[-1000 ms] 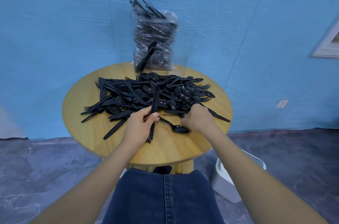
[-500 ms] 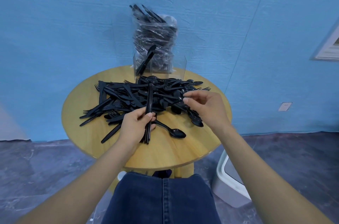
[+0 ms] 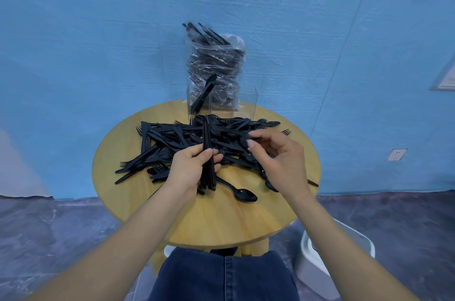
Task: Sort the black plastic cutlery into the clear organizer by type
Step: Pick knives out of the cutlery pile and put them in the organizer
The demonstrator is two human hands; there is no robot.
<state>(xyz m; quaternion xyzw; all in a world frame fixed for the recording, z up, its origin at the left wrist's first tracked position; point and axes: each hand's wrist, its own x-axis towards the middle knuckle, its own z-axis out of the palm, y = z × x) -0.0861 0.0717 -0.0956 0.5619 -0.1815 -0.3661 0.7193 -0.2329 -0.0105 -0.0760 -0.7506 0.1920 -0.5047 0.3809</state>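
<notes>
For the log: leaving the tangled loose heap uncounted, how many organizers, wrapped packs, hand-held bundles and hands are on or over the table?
Clear organizer: 1
Wrapped pack of cutlery: 1
Bundle in the left hand's grip: 1
Hands: 2, left hand and right hand
Total: 5

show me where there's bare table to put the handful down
Bare wood runs along the near edge of the table, below the lone spoon, and at its left rim. The middle is crowded by the cutlery pile, up to the organizer.
</notes>
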